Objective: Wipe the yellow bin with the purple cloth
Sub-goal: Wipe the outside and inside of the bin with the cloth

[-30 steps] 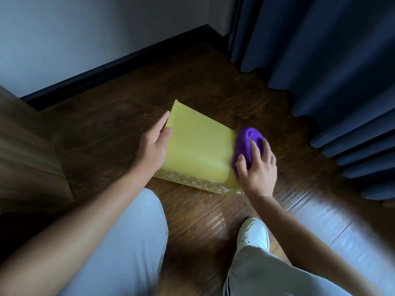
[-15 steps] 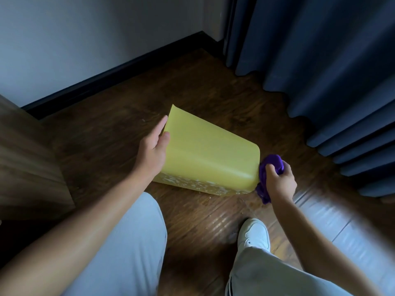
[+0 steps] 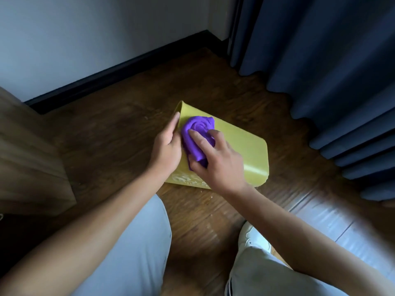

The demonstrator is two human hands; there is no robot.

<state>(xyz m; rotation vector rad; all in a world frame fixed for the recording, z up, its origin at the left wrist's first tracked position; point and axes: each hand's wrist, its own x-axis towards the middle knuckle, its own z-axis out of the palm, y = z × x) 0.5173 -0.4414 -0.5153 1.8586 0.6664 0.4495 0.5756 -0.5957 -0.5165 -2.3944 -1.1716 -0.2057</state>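
The yellow bin [image 3: 241,146] lies on its side on the dark wooden floor [image 3: 111,133], near the corner where the black skirting board [image 3: 119,69] meets the blue curtain [image 3: 320,60]. Its broad flat side faces up, and a pale patterned strip shows along the near edge.

The left hand [image 3: 166,146] rests against the left edge of the bin, fingers extended and laid flat along the side with the thumb on the upper face, steadying it rather than curling round anything; the left forearm runs back down to the lower left over a pale trouser leg [image 3: 128,253].

The right hand [image 3: 215,161] reaches across from the lower right, palm down and wrist raised, pressing the bunched purple cloth [image 3: 197,135] onto the upper left part of the bin's top face. Its fingers are spread and bent over the cloth, gripping it, with the thumb tucked at the cloth's near end. The cloth lies just beside the left hand, touching or nearly so.

A white shoe [image 3: 252,240] shows below the bin, and a wooden cabinet [image 3: 27,159] stands at the left
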